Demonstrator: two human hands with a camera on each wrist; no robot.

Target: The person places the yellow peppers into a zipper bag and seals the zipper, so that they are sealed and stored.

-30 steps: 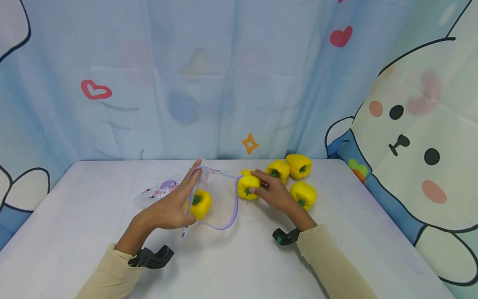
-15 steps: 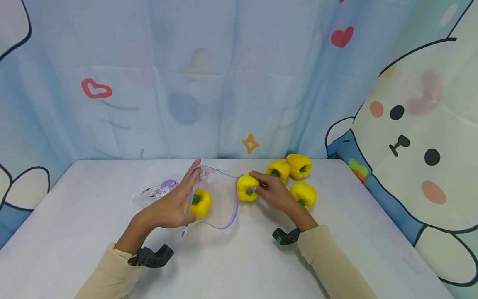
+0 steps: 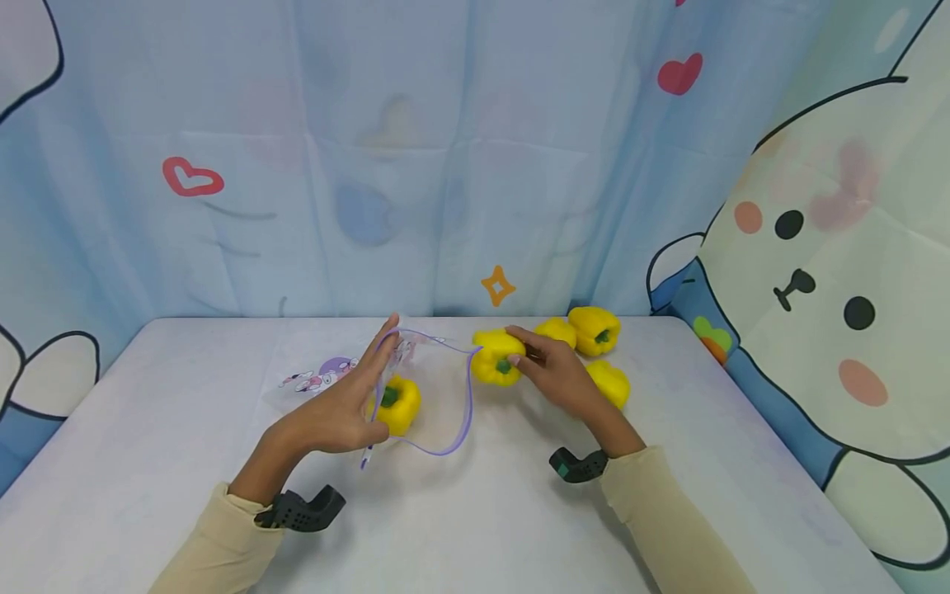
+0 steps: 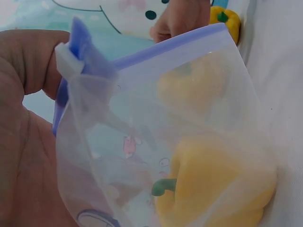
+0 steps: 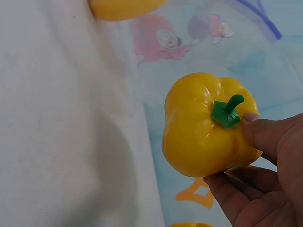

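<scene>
A clear slider bag (image 4: 128,118) with a purple rim stands with its mouth spread wide. My left hand (image 3: 334,408) holds the mouth at its left side, fingers upright and thumb low near the white slider (image 4: 69,61). Inside, a yellow bell pepper (image 3: 402,406) with a green stem shows blurred through the plastic (image 4: 128,184) in the left wrist view. My right hand (image 3: 557,371) grips another yellow bell pepper (image 5: 199,137) between thumb and fingers, at the right edge of the bag's mouth. Its green stem (image 5: 228,111) faces the right wrist camera.
Several more yellow bell peppers (image 3: 594,330) lie on the white table (image 3: 460,520), behind and beside my right hand. A printed blue curtain (image 3: 371,206) hangs along the table's back edge. Each wrist wears a black strap-on device (image 3: 300,510).
My right hand has shifted slightly right and up with its pepper, which now sits higher at the bag's rim. The left hand and bag have stayed in place.
</scene>
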